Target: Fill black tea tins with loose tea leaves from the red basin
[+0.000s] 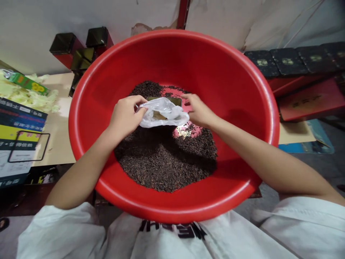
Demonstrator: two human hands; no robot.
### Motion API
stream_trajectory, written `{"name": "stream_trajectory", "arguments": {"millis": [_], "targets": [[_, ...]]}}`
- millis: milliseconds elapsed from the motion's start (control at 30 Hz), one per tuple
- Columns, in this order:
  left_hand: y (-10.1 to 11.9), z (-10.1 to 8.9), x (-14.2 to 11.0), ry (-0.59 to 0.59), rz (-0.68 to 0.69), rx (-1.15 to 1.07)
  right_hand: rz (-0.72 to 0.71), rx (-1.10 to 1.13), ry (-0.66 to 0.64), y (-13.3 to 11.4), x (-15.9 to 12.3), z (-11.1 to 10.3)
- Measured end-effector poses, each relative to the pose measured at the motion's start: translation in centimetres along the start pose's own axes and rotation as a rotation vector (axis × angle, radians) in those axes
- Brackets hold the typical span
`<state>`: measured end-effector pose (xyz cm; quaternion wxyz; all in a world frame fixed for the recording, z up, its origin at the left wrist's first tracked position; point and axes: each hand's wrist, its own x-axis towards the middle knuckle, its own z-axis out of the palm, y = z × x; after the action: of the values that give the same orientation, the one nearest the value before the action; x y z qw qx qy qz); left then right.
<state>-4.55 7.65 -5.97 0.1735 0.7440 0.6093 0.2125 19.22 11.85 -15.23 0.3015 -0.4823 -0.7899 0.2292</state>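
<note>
A thin white plastic bag (164, 116) with a gaping mouth sits over a tin (176, 101), whose dark golden rim shows behind it. My left hand (126, 114) pinches the bag's left edge between thumb and fingers. At the opposite edge is my right hand (199, 110), its fingers apart and curved; its thumb side is close to the plastic, and contact is hard to make out. Dark loose tea leaves (167, 165) lie beneath and around in a big red basin (172, 212). The tin's lower part is hidden.
Open tins (98, 37) stand beyond the basin's left rim. Closed black-lidded tins (288, 61) line up at the right. On the left table (59, 140) lie a green box (27, 83), pale flowers (51, 99) and a printed carton (18, 144). A wall rises behind.
</note>
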Motion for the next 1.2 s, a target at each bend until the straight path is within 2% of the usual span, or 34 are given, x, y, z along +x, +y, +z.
{"name": "stream_trajectory", "arguments": {"millis": [67, 167, 233, 300, 400, 467, 533, 633, 700, 800, 900, 1067, 1133, 1200], "targets": [[0.2, 0.2, -0.1, 0.050, 0.001, -0.120, 0.065, 0.152, 0.078, -2.9, 0.0, -2.1], [0.8, 0.4, -0.6, 0.057, 0.021, -0.235, 0.006, 0.151, -0.012, -7.0, -0.5, -3.8], [1.0, 0.6, -0.8, 0.080, 0.039, -0.260, -0.019, 0.069, -0.055, -8.2, -0.8, -4.0], [0.8, 0.8, -0.7, 0.146, 0.064, -0.268, -0.017, 0.018, -0.020, -8.4, -0.9, -4.2], [0.0, 0.8, 0.1, 0.274, 0.062, -0.297, -0.011, 0.007, 0.163, -8.2, -0.6, -4.8], [-0.6, 0.7, 0.8, 0.318, 0.039, -0.346, -0.016, 0.023, 0.254, -8.3, -0.4, -5.5], [-1.1, 0.7, 1.3, 0.314, 0.026, -0.394, -0.029, 0.008, 0.217, -8.6, -0.3, -5.8], [-1.4, 0.9, 1.5, 0.270, 0.045, -0.426, -0.027, -0.113, 0.040, -8.8, -0.3, -5.5], [-1.3, 1.1, 1.3, 0.252, 0.078, -0.426, 0.007, -0.167, -0.015, -8.8, -0.2, -5.3], [-1.2, 1.3, 1.1, 0.256, 0.121, -0.430, 0.041, -0.191, 0.092, -8.8, 0.1, -5.7], [-1.5, 1.2, 1.3, 0.264, 0.133, -0.471, -0.012, -0.184, 0.226, -9.2, 0.3, -7.0], [-2.4, 1.1, 2.1, 0.258, 0.132, -0.618, -0.158, -0.137, 0.263, -11.6, -0.2, -8.6], [-2.8, 1.1, 2.5, 0.245, 0.137, -0.693, -0.290, -0.127, 0.189, -13.1, -0.2, -8.4], [-3.1, 1.2, 2.7, 0.217, 0.143, -0.755, -0.364, -0.137, -0.046, -14.2, 0.3, -7.6]]}}
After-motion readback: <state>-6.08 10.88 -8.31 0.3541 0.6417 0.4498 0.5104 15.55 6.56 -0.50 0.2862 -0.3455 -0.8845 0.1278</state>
